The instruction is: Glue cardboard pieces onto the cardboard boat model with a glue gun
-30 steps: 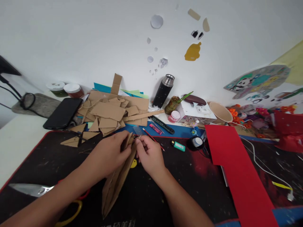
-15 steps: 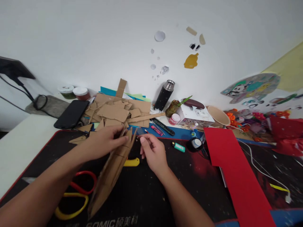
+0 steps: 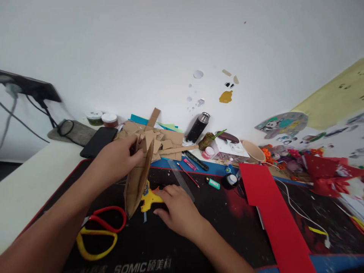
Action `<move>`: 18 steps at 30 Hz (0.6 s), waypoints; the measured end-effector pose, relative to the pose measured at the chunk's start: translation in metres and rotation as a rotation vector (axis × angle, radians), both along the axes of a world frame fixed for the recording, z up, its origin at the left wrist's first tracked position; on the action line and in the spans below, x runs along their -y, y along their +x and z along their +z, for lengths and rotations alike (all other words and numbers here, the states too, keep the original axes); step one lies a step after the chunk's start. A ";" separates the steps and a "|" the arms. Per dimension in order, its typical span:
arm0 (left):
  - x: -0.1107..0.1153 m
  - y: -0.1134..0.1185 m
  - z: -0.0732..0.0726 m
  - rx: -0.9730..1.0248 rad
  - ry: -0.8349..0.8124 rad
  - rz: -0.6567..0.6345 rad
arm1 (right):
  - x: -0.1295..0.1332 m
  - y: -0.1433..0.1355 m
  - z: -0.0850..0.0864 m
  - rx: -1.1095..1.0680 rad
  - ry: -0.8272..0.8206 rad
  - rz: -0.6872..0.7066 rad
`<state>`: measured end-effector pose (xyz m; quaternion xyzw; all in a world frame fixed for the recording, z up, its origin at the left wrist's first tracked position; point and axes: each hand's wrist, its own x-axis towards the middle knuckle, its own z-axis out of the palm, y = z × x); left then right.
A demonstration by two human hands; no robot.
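Observation:
My left hand (image 3: 121, 154) grips the top of a folded cardboard piece (image 3: 138, 182), which hangs upright above the black mat (image 3: 176, 242). Just right of the cardboard, a yellow glue gun (image 3: 149, 200) lies on the mat, partly hidden by it. My right hand (image 3: 176, 206) is at the glue gun's right end, thumb and fingers apart, palm down. Scissors with one red and one yellow handle (image 3: 98, 252) lie at the lower left. A pencil (image 3: 188, 174) and a clear ruler (image 3: 182, 180) rest beyond my right hand.
Cardboard scraps (image 3: 170, 136) are piled at the back, beside a black flask (image 3: 197, 127). A phone (image 3: 98, 142) lies at the left. A green lighter (image 3: 213, 183), a black pot (image 3: 229, 181) and a large red sheet (image 3: 273, 212) are on the right.
The cardboard has been raised and turned more upright in my left hand. My right hand has moved down and left to the glue gun, uncovering the pencil and ruler. The view has shifted.

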<state>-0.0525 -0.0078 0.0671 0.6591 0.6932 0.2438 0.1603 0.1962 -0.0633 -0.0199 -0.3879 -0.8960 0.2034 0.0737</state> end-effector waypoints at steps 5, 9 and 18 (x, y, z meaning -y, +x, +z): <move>0.004 -0.001 -0.001 -0.032 0.052 -0.009 | 0.002 -0.015 -0.004 0.136 0.056 -0.009; 0.004 -0.005 0.000 0.051 0.090 -0.045 | -0.001 -0.024 -0.011 0.108 0.058 -0.035; -0.001 -0.023 0.007 0.510 0.069 0.072 | 0.005 -0.019 -0.036 -0.554 -0.154 -0.280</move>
